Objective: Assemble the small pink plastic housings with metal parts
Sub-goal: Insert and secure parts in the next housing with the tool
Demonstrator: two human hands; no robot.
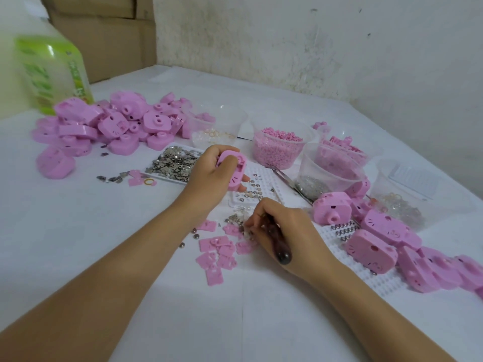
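Note:
My left hand [209, 173] grips a pink plastic housing [234, 169] above a white pegged tray [264, 184] that carries small metal domes. My right hand [282, 228] holds a dark-handled tool [281, 245] in the palm, and its fingertips touch a small heap of metal parts [235, 220] on the table. Flat pink plates [217, 250] lie scattered beside that heap. A tray of loose silvery metal pieces [172, 162] lies left of my left hand.
A heap of pink housings [104, 124] fills the far left, with more housings [392, 239] at the right over a white spring tray [345, 231]. Clear tubs [281, 147] of pink pellets and parts stand behind. Tweezers [287, 180] lie near them. A green bottle [52, 69] stands far left.

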